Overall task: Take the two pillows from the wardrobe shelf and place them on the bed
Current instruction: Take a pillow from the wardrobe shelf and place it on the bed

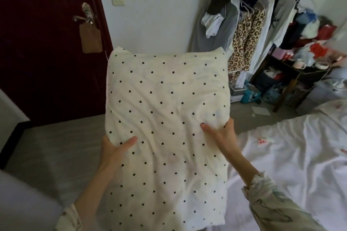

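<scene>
Both hands hold a cream pillow (167, 118) with black dots in the air. The left hand (114, 153) grips its left edge, and the right hand (220, 135) grips its right side. The bed (293, 155) with a white sheet lies to the right. A dark red door (47, 43) is behind, and beside it hangs what seems to be a rack of clothes (262, 15).

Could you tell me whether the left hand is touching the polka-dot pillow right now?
Touching. The head view shows the left hand gripping the polka-dot pillow's left edge, thumb pressed flat onto the fabric, which creases around it.
</scene>
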